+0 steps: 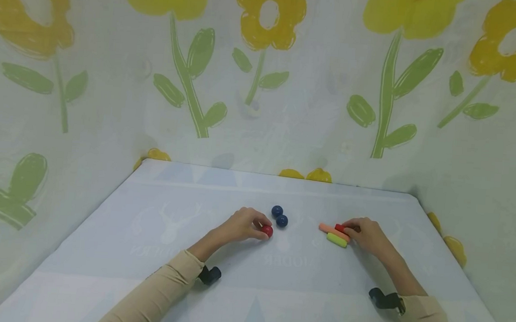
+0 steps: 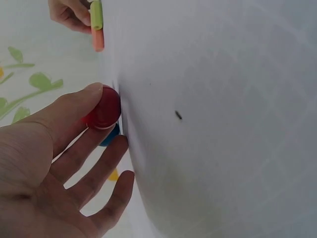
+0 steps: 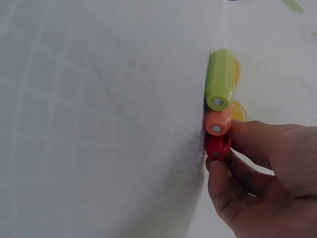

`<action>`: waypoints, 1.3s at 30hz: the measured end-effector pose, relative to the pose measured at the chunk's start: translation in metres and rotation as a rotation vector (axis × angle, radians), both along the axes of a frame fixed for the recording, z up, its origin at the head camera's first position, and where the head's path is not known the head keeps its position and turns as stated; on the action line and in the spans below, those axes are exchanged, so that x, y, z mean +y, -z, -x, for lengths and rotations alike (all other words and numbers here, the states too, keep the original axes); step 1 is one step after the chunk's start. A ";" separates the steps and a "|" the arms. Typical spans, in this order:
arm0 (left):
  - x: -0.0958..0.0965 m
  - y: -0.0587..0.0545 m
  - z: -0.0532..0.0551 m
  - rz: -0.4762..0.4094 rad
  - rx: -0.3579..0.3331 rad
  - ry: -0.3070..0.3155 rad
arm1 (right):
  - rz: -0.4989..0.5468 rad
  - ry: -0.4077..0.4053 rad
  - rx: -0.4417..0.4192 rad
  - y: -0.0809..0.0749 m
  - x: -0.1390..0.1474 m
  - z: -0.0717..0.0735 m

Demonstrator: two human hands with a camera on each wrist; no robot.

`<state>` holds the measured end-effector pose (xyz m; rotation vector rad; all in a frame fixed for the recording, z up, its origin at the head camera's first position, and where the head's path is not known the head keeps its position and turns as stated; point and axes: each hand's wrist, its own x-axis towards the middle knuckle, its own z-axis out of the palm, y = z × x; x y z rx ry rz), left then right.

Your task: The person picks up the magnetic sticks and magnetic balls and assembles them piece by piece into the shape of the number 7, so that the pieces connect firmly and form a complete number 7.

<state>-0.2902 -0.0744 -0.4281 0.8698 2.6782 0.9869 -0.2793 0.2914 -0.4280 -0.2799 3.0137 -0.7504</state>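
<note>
My left hand (image 1: 242,225) pinches a red ball (image 1: 267,231) between thumb and forefinger, low over the table. Its other fingers are spread in the left wrist view. Just beyond lie two dark blue balls, one nearer (image 1: 282,221) and one farther (image 1: 277,211). On the right, my right hand (image 1: 369,235) pinches a short red rod (image 3: 217,147), its far part covered by the fingers. Beside that rod lie a longer orange rod (image 1: 325,227) and a yellow-green rod (image 1: 337,240), side by side. Small metal discs show in the rods' ends in the right wrist view.
The white table (image 1: 294,283) carries faint printed patterns. Behind it and at both sides hangs a curtain (image 1: 308,84) with yellow flowers. Each wrist wears a black camera mount, one on the left (image 1: 210,275) and one on the right (image 1: 383,299).
</note>
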 end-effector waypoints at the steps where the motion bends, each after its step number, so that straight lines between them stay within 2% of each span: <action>1: 0.000 0.000 0.000 0.002 0.000 -0.001 | -0.002 0.001 0.001 0.000 0.000 0.000; 7: 0.000 0.000 0.000 0.010 -0.001 -0.005 | 0.002 0.008 0.001 0.000 -0.001 0.000; 14: 0.000 -0.001 0.000 0.018 -0.004 -0.008 | 0.032 -0.002 0.060 -0.003 -0.002 -0.002; 27: 0.000 0.001 0.001 0.012 -0.016 -0.010 | 0.057 -0.018 0.111 -0.009 -0.003 -0.002; 39: 0.000 0.003 0.004 0.016 -0.012 -0.002 | 0.054 -0.039 0.110 -0.020 -0.014 -0.001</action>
